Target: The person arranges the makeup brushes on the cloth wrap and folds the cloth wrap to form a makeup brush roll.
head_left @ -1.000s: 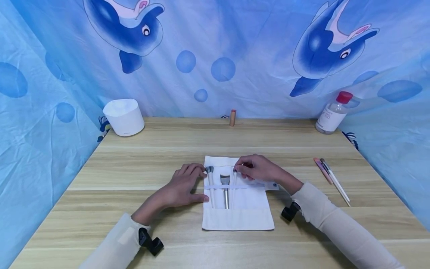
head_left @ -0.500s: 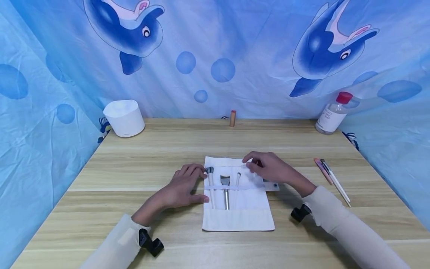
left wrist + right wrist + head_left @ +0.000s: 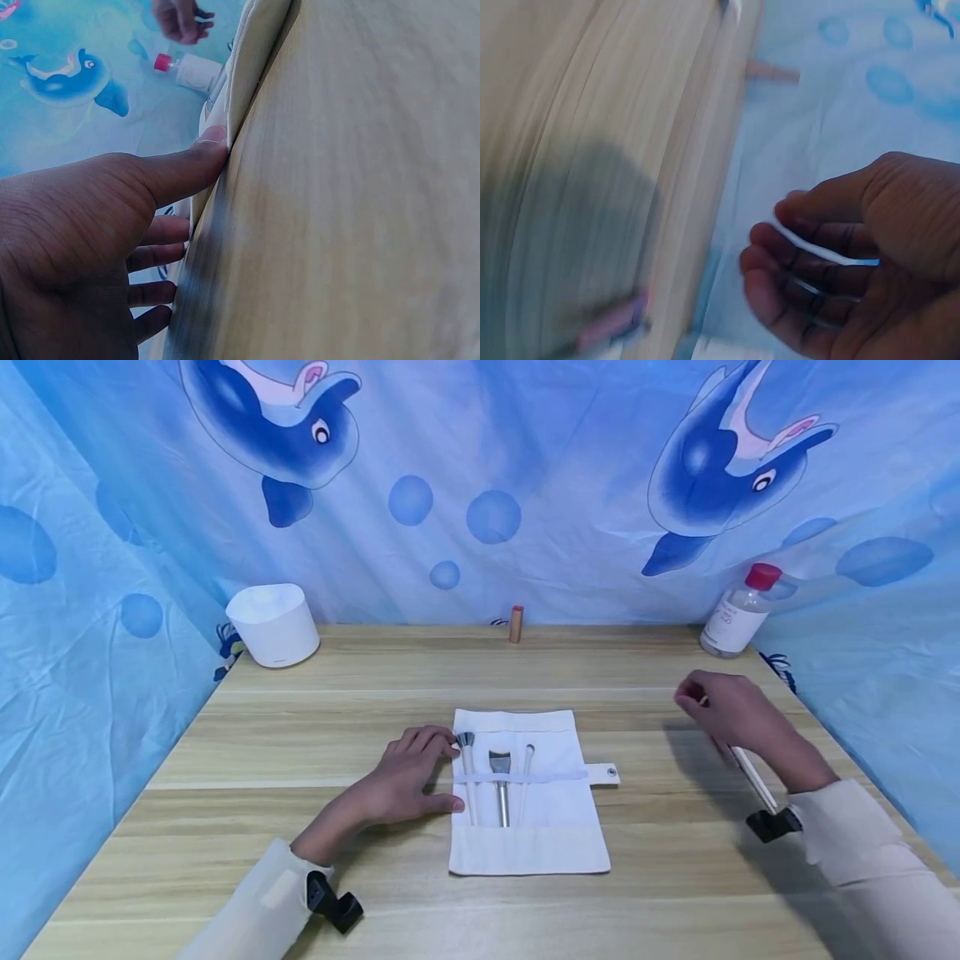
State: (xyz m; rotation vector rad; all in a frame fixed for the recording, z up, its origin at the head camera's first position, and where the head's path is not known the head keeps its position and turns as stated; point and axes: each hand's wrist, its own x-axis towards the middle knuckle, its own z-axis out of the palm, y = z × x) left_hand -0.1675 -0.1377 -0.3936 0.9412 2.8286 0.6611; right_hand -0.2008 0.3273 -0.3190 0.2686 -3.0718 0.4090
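A white cloth brush roll (image 3: pixel 529 852) lies spread out on the table. Under its strap sit a fluffy-headed makeup brush (image 3: pixel 467 760), a wide flat brush (image 3: pixel 502 802) and a thin small-headed brush (image 3: pixel 527 768). My left hand (image 3: pixel 405 783) rests at the roll's left edge; in the left wrist view its thumb (image 3: pixel 184 172) touches that edge. Over on the right, my right hand (image 3: pixel 731 710) hovers with loosely bent fingers and nothing in them. Beneath it lie a white-handled brush (image 3: pixel 756 783), partly covered by the hand, and a pink brush (image 3: pixel 613 324), blurred in the right wrist view.
A white rounded container (image 3: pixel 276 631) stands at the back left. A small brown tube (image 3: pixel 516 625) is at the back middle, and a red-capped bottle (image 3: pixel 735 622) at the back right. The roll's snap tab (image 3: pixel 602 774) sticks out to the right.
My right hand has let go of the thin brush under the strap and swung right to above the two loose brushes. The left hand has stayed at the roll's edge.
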